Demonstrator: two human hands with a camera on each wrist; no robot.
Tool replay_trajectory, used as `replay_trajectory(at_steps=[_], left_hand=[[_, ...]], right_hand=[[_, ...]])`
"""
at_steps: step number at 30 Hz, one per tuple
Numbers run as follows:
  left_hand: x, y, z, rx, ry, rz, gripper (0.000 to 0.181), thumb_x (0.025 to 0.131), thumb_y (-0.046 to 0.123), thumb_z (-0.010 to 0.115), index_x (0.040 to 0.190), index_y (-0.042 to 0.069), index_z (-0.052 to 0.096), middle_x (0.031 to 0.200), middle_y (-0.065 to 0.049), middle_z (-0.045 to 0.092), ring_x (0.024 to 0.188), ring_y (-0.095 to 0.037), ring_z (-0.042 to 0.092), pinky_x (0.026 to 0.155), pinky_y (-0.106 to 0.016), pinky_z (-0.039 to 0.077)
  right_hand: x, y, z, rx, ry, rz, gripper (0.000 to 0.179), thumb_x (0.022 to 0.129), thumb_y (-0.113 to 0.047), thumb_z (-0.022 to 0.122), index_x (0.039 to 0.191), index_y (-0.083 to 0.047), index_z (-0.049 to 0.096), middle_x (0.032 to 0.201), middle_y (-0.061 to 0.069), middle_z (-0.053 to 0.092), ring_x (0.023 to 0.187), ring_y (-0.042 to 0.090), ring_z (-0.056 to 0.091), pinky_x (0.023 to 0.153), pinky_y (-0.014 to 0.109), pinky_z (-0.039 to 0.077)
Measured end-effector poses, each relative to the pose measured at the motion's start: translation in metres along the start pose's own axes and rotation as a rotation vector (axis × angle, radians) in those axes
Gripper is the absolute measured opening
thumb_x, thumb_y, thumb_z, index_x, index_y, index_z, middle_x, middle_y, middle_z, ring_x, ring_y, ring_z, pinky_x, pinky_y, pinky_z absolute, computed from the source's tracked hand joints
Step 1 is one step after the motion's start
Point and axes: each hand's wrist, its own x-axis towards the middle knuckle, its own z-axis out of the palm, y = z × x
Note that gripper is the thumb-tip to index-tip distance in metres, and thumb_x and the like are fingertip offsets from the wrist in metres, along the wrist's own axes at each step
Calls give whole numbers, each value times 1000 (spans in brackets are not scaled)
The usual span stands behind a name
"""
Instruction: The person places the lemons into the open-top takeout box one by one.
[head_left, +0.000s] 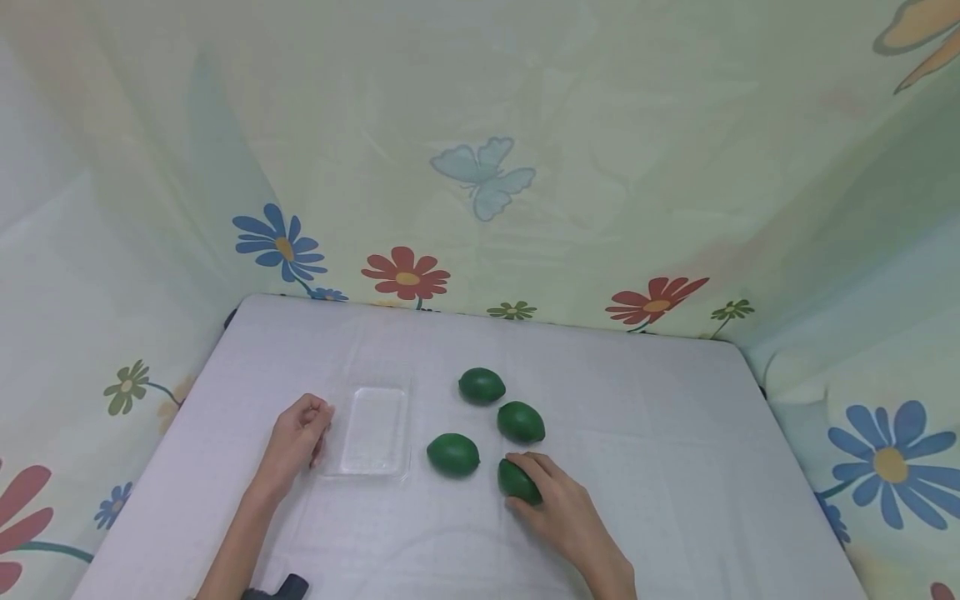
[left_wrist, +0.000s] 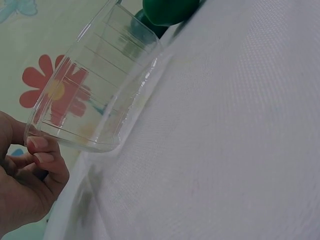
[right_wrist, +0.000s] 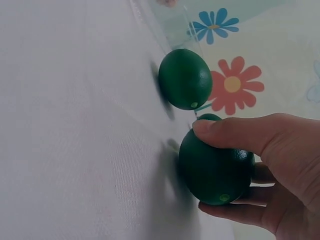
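Observation:
My right hand (head_left: pixel 564 515) grips a green lime (head_left: pixel 516 482) at the near right of a loose group, thumb on one side and fingers on the other. The right wrist view shows the same lime (right_wrist: pixel 212 167) close over the white cloth, with its shadow beside it. A clear plastic box (head_left: pixel 409 429) with no lid stands on the table left of the limes. At its left side, my left hand (head_left: pixel 294 437) pinches the rim; in the left wrist view the curled fingers (left_wrist: pixel 44 157) meet the box's corner.
Three more limes lie near the held one: one close to the box (head_left: pixel 453 455), a lime at the back (head_left: pixel 482 386) and a lime between (head_left: pixel 521 422). White cloth covers the table (head_left: pixel 660 467). A flowered curtain (head_left: pixel 570 208) hangs behind and at both sides.

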Motion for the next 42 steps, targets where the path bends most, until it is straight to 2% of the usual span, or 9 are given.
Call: replay_trajectory(at_steps=[10,20,36,42], left_hand=[[0,0,0,11,9,7,28,107,25,55,109,-3,53,67,-3,50,45,-12,44,44,-26,42],[0,-1,0,9,15,4,28,107,25,55,108,-3,53,64,-2,49,44,-13,43,43,-27,42],[0,-2,1,-12,9,15,27,107,23,55,107,-4,52,66,-2,49,44,-11,43,42,-27,42],[1,-2,1,-9,0,17,26,108,22,55,108,-5,52,69,-4,50,46,-11,44,42,-26,42]], right_hand=[[-2,-1,-4,-27,131,-166,65,69,-15,96,127,-19,68,121,-3,67,104,14,70,82,35,62],[4,-9,-13,-30,110,-226,67,70,-16,96,131,-19,67,124,0,67,106,15,71,81,31,62],[24,-36,-25,-12,88,-320,69,72,-16,96,134,-17,65,128,3,65,106,18,71,79,30,62],[34,-48,-27,-3,74,-365,67,76,-20,93,136,-17,63,129,3,64,107,17,70,79,29,62]])
